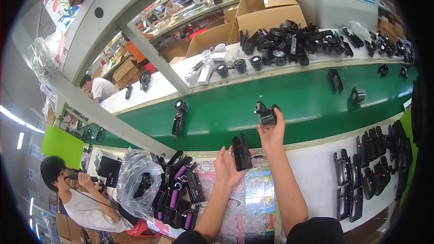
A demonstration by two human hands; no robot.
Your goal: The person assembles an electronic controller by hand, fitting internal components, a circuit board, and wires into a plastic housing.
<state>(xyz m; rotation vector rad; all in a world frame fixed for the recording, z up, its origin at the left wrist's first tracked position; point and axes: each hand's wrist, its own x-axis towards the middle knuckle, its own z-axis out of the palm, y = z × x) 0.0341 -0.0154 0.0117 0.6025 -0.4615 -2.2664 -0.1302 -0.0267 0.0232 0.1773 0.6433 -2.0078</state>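
Black casing (242,153), long and narrow, is held at the near edge of the green belt (221,108). Our left hand (228,174) supports it along the fingers, palm turned up and thumb spread apart. Our right hand (272,134) grips a dark cylinder (267,118) with a small black piece at its upper end, held above the belt. On the near side of the belt, toward its left end, we see a clear plastic bag (129,169) beside a pile of black parts with purple cylinders (174,197) among them. Toward its right end, on the near side, rows of dark casings (357,203) lie on a white table (312,165). Beyond the belt, we see a heap of black parts (275,40) before an open cardboard box (271,17).
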